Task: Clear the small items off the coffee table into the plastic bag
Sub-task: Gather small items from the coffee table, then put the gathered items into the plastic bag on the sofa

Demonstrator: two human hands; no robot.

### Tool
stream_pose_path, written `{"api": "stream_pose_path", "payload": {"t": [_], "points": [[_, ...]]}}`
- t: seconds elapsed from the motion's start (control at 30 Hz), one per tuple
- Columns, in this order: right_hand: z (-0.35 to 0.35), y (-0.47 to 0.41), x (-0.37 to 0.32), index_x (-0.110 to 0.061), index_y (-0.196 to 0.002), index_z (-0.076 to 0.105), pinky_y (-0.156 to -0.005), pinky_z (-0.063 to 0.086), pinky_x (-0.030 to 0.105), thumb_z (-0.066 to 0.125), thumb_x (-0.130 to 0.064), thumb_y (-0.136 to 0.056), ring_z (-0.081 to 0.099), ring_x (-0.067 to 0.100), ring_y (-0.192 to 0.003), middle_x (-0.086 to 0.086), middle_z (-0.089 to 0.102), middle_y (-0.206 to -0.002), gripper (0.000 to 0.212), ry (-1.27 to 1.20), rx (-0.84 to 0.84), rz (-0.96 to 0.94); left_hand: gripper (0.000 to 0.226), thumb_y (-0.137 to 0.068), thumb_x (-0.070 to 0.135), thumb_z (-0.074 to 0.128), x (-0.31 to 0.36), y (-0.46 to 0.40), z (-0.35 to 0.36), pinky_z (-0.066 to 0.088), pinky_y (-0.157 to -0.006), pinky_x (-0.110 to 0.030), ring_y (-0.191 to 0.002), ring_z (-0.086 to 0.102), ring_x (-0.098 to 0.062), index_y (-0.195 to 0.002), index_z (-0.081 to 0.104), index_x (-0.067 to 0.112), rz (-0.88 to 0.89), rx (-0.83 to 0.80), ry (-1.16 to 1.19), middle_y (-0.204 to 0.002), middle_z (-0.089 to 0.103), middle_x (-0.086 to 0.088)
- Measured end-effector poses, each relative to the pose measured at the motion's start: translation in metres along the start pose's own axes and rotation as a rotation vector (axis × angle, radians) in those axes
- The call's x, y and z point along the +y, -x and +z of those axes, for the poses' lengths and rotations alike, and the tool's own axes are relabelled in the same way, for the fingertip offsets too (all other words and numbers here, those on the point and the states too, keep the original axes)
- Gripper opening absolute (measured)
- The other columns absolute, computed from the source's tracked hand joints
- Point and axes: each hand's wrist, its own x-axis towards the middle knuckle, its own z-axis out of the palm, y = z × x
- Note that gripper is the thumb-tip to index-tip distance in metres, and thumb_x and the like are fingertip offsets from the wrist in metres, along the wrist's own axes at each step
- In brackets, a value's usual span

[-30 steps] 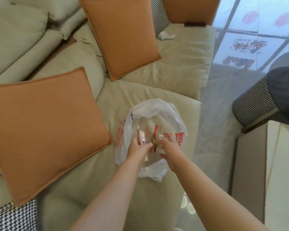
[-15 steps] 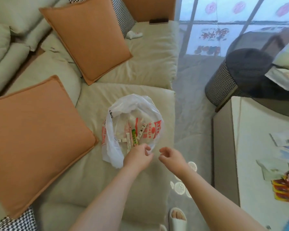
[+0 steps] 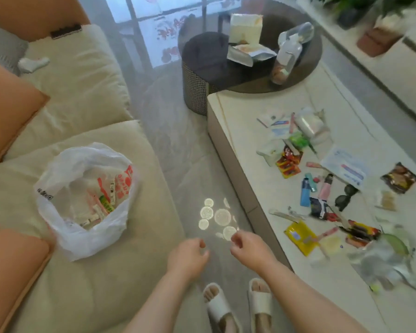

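Pale table (image 3: 255, 140) at right carries scattered packets (image 3: 288, 164), a blue lighter (image 3: 305, 192) and sunglasses (image 3: 346, 197). Plastic bag (image 3: 82, 239) sits open on the beige sofa (image 3: 101, 284), well apart from it. Left hand (image 3: 187, 258) and right hand (image 3: 249, 247) hover over grey floor (image 3: 173, 140), each grip loosely curled, empty.

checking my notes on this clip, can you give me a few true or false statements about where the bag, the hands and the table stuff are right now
1. The plastic bag sits open on the sofa cushion. True.
2. The left hand is holding a packet. False: nothing shows in its grip, and it hangs over the floor between sofa and table.
3. Small items still lie on the coffee table, among them a blue lighter and a yellow packet. True.
4. The bag is empty. False: several small packets lie inside it.
5. The right hand is touching the sunglasses. False: it is off the table edge, apart from them.
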Motion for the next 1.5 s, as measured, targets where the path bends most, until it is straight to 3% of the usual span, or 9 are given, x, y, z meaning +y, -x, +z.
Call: {"api": "stream_pose_path", "payload": {"t": [0.17,0.37,0.53,0.97,1.13,1.27,1.37,1.5], "points": [[-0.012,0.025,0.083,-0.020,-0.119,0.060,-0.089,0.045,0.028,0.053,-0.027,-0.084,0.058,0.019,-0.111,-0.001,0.063,-0.118,0.036,-0.064,0.057,0.146,0.035,-0.091,0.045,0.045,0.054,0.001,0.050,0.048,-0.088,-0.028,-0.112,0.060,-0.017,-0.118,0.058,0.027,0.072,-0.123,-0.108,-0.121,0.063,0.005],[-0.031,0.053,0.179,-0.023,-0.105,0.062,-0.082,0.045,0.028,0.055,-0.029,-0.085,0.059,0.022,-0.108,0.001,0.062,-0.106,0.022,-0.123,0.090,0.274,0.035,-0.089,0.046,0.043,0.125,0.010,0.106,0.048,-0.089,-0.028,-0.108,0.061,-0.016,-0.114,0.059,0.029,0.108,-0.239,-0.160,-0.117,0.064,0.007],[-0.049,0.070,0.250,-0.017,-0.123,0.058,-0.094,0.047,0.032,0.054,-0.030,-0.087,0.056,0.020,-0.115,0.002,0.060,-0.124,0.038,-0.202,0.123,0.331,0.033,-0.089,0.042,0.044,0.191,0.013,0.144,0.048,-0.083,-0.028,-0.105,0.061,-0.019,-0.108,0.063,0.022,0.148,-0.284,-0.223,-0.112,0.066,0.003],[-0.067,0.072,0.407,-0.015,-0.126,0.055,-0.091,0.048,0.035,0.051,-0.029,-0.090,0.053,0.023,-0.115,0.004,0.051,-0.130,0.039,-0.231,0.123,0.490,0.038,-0.092,0.045,0.044,0.308,-0.019,0.247,0.047,-0.086,-0.030,-0.114,0.056,-0.017,-0.123,0.057,0.026,0.202,-0.293,-0.289,-0.122,0.062,0.006],[-0.069,0.054,0.456,-0.011,-0.123,0.053,-0.089,0.050,0.039,0.051,-0.030,-0.091,0.052,0.029,-0.112,0.011,0.049,-0.126,0.037,-0.308,0.181,0.640,0.038,-0.094,0.044,0.044,0.336,-0.043,0.282,0.046,-0.082,-0.029,-0.113,0.056,-0.018,-0.125,0.056,0.026,0.298,-0.297,-0.374,-0.121,0.059,0.004],[-0.076,0.030,0.485,-0.005,-0.126,0.048,-0.084,0.049,0.039,0.050,-0.033,-0.090,0.051,0.032,-0.113,0.014,0.050,-0.127,0.046,-0.410,0.285,0.740,0.038,-0.096,0.038,0.044,0.366,-0.075,0.304,0.051,-0.087,-0.034,-0.115,0.056,-0.022,-0.130,0.052,0.023,0.388,-0.299,-0.452,-0.126,0.056,-0.001],[-0.080,0.014,0.502,-0.003,-0.131,0.042,-0.074,0.040,0.033,0.049,-0.035,-0.092,0.052,0.032,-0.115,0.014,0.050,-0.130,0.051,-0.388,0.348,0.818,0.037,-0.097,0.031,0.046,0.389,-0.096,0.317,0.051,-0.088,-0.035,-0.116,0.055,-0.024,-0.132,0.050,0.020,0.422,-0.261,-0.461,-0.127,0.056,-0.004],[-0.079,-0.002,0.514,-0.003,-0.127,0.043,-0.072,0.038,0.033,0.053,-0.043,-0.091,0.056,0.032,-0.112,0.013,0.056,-0.126,0.054,-0.456,0.400,0.888,0.038,-0.097,0.028,0.047,0.409,-0.116,0.334,0.050,-0.080,-0.037,-0.115,0.055,-0.026,-0.134,0.046,0.020,0.466,-0.168,-0.445,-0.132,0.050,-0.005]]}}
